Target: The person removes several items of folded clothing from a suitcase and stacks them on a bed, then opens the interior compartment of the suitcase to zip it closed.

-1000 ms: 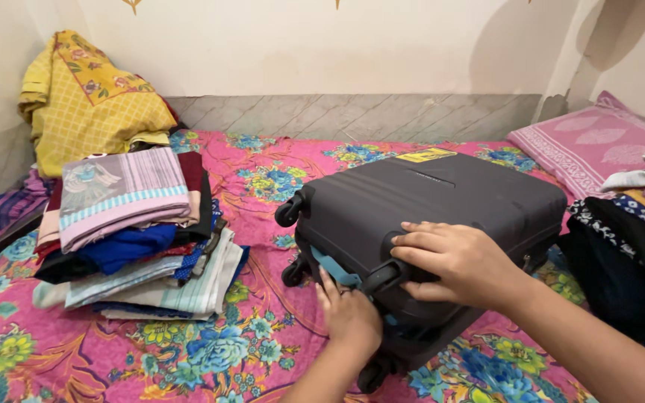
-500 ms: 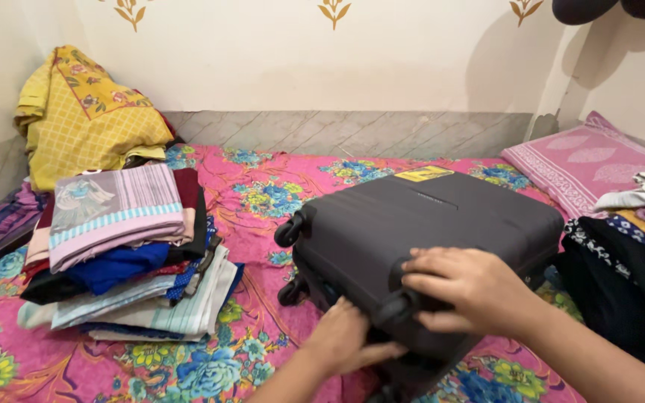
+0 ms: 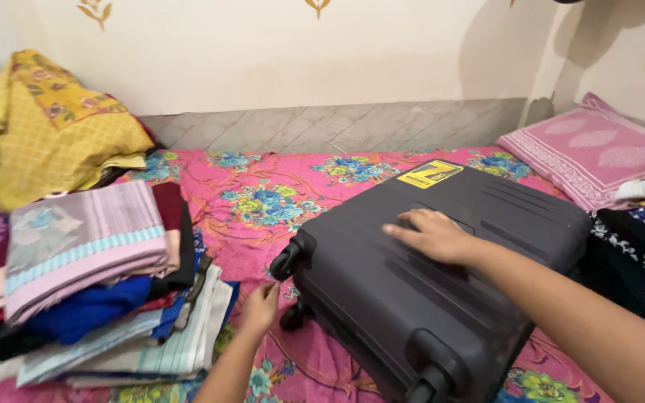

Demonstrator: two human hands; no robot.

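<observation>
A dark grey hard-shell suitcase (image 3: 449,261) lies flat and closed on a pink floral bedsheet (image 3: 263,198), with a yellow sticker near its far corner and its wheels at the near and left corners. My right hand (image 3: 428,235) rests flat on top of its lid, fingers spread. My left hand (image 3: 260,307) is down at the suitcase's left side next to a wheel (image 3: 284,261), fingers loosely curled and holding nothing that I can see.
A tall stack of folded clothes (image 3: 91,291) sits left of the suitcase. A yellow patterned cloth heap (image 3: 46,123) is at the back left. A pink pillow (image 3: 599,149) and more dark clothes (image 3: 636,254) lie at the right by the wall.
My right hand has moved from the near corner wheel onto the top of the lid. My left hand has slid left along the suitcase's side. The view has shifted closer.
</observation>
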